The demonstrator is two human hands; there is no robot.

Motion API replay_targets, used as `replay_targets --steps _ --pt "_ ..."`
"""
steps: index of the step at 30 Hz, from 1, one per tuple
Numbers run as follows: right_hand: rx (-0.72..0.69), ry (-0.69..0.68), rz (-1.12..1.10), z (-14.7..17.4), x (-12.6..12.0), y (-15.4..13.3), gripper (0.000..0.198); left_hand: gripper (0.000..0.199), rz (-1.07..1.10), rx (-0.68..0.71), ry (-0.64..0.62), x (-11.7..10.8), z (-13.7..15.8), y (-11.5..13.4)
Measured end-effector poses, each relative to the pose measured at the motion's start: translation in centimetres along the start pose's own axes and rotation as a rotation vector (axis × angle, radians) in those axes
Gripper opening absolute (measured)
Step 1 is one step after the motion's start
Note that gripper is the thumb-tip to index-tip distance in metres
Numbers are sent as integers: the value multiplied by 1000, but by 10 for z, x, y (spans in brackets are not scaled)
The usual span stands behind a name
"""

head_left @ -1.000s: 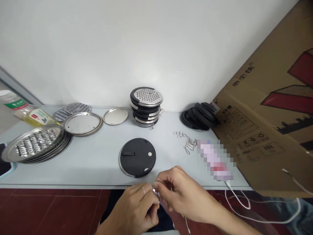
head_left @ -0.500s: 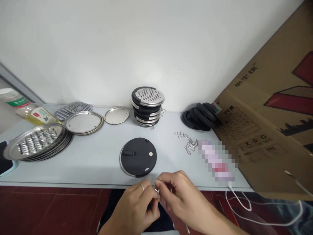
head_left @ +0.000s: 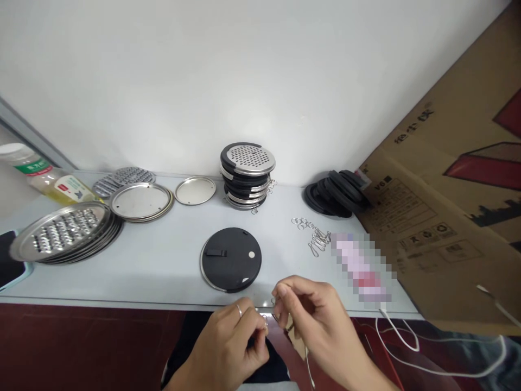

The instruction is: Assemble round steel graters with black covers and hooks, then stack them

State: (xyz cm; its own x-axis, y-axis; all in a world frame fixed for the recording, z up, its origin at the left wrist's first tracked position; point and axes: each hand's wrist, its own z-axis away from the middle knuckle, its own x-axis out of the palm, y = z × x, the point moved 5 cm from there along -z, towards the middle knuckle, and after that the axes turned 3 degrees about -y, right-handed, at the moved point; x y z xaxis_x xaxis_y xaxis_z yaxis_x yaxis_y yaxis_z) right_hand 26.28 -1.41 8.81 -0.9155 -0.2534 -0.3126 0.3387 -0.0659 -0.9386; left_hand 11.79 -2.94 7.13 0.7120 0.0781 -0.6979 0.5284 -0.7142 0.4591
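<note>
Just in front of the table edge, my left hand (head_left: 232,342) is closed in a pinch on a small metal ring (head_left: 265,321). Slightly apart on the right, my right hand (head_left: 315,315) pinches a small wire hook (head_left: 273,302), mostly covered by its fingers. Beyond them a round black-backed grater (head_left: 232,266) lies flat, with a tab and a pale dot on it. Several loose rings (head_left: 301,222) and wire hooks (head_left: 318,242) lie to the right, behind my right hand.
Round graters (head_left: 249,160) are stacked at the back. Grater plates (head_left: 69,231), metal discs (head_left: 140,202), a bottle (head_left: 44,176) and a phone (head_left: 10,260) are left. Black round covers (head_left: 336,193), a blurred-out packet (head_left: 362,267) and a cardboard box (head_left: 439,217) stand right.
My hands were together at the fingertips and now are apart. The right hand has moved up and right with the hook; the left has hardly moved.
</note>
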Motion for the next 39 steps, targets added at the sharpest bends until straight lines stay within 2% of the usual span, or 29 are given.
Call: replay_targets --steps 5,10,22,27,32,39 --pt "-85 -43 138 1 6 -8 38 20 1 24 -23 2 -1 3" --pt "-110 -44 255 1 9 -8 36 21 -10 42 -44 1 -4 5" --pt "-41 -143 415 -2 13 2 34 20 16 37 -67 5 -3 5" --pt "-74 -172 396 0 12 -3 33 20 30 -27 -70 3 -3 -1" --pt "-83 -112 372 -4 5 -7 34 21 43 -14 -81 3 -2 -1" --pt "-50 -136 370 -9 9 -2 34 19 56 4 -106 5 -5 2"
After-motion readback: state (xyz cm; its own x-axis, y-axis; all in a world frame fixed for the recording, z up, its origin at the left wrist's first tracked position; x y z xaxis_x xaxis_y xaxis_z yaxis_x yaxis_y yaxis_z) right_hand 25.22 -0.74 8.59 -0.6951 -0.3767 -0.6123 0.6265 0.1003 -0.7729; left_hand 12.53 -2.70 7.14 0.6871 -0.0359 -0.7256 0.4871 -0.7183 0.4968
